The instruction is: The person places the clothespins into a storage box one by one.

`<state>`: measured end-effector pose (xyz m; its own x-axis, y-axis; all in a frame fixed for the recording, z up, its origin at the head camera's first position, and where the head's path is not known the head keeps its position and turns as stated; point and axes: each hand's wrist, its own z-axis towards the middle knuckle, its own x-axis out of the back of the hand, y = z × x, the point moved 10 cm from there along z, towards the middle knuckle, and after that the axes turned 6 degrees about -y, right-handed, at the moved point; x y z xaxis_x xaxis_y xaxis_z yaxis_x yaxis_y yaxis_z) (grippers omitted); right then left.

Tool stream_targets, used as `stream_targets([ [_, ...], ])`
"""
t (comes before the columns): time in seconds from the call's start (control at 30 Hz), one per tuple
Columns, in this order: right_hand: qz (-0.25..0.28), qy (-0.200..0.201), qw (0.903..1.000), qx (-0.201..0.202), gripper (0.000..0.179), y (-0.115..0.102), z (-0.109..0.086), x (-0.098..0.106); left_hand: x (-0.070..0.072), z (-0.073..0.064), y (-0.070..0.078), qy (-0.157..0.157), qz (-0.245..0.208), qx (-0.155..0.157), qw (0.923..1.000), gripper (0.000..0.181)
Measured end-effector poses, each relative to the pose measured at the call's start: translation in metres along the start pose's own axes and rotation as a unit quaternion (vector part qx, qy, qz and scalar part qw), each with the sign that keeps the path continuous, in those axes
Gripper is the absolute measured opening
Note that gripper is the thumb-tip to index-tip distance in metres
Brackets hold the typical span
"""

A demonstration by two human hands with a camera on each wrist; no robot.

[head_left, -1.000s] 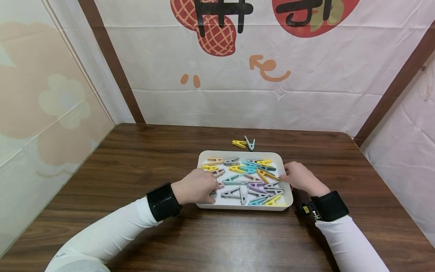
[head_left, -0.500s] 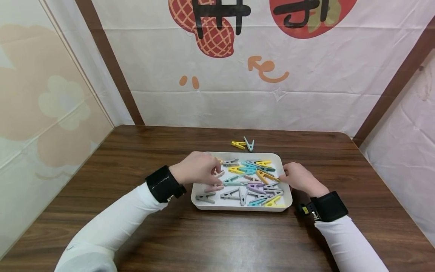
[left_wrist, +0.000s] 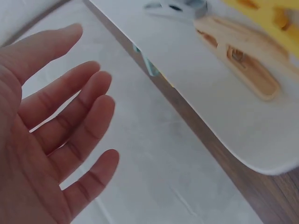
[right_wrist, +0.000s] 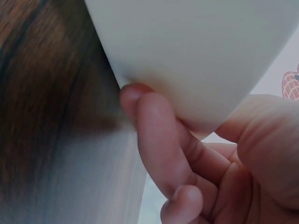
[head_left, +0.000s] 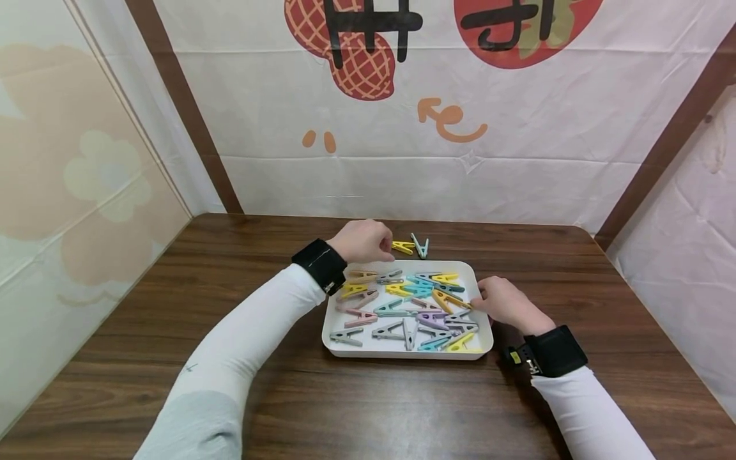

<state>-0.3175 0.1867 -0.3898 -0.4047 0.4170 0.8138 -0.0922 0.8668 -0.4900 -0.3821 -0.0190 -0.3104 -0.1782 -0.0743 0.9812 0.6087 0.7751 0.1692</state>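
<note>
My left hand (head_left: 362, 241) is over the far left edge of the white tray (head_left: 402, 356), near a yellow clothespin (head_left: 404, 247) lying on the table behind it. In the left wrist view its fingers (left_wrist: 88, 133) are spread and relaxed, holding nothing. A pale blue clothespin (head_left: 421, 247) lies beside the yellow one. My right hand (head_left: 508, 301) grips the tray's right side; in the right wrist view its fingers (right_wrist: 161, 135) curl under the wall while the thumb goes over the rim. Inside the tray are several clothespins, among them a pink one (head_left: 361, 318) and a purple one (head_left: 430, 318).
The tray rests on a dark brown wooden table (head_left: 276, 409). A printed white cloth (head_left: 356, 179) hangs behind the table's far edge, with more cloth at the left and right sides.
My left hand has moved from inside the tray's left part, away from me, to the far edge. Clothespins it covered now show. The right hand stays on the tray.
</note>
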Motion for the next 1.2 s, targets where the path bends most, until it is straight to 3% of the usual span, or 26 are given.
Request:
stream_targets([
  [0.3, -0.004, 0.003, 1.0000, -0.002, 0.036, -0.001, 0.001, 0.003, -0.010, 0.057, -0.016, -0.015, 0.009, 0.061, 0.9980, 0.033],
  [0.53, 0.006, 0.000, 1.0000, 0.000, 0.037, 0.000, 0.000, 0.002, -0.042, 0.092, -0.033, -0.063, 0.011, 0.098, 0.9932, 0.056],
  [0.97, 0.007, -0.005, 1.0000, -0.005, 0.037, 0.002, 0.003, 0.000, -0.072, 0.108, -0.035, -0.122, 0.015, 0.109, 0.9865, 0.063],
  [1.07, 0.006, -0.002, 1.0000, -0.004, 0.038, 0.002, 0.003, 0.001, -0.073, 0.108, -0.033, -0.123, 0.011, 0.113, 0.9859, 0.056],
  [1.2, 0.007, -0.003, 1.0000, -0.004, 0.038, 0.003, 0.003, 0.001, -0.070, 0.109, -0.027, -0.110, 0.025, 0.108, 0.9877, 0.033],
])
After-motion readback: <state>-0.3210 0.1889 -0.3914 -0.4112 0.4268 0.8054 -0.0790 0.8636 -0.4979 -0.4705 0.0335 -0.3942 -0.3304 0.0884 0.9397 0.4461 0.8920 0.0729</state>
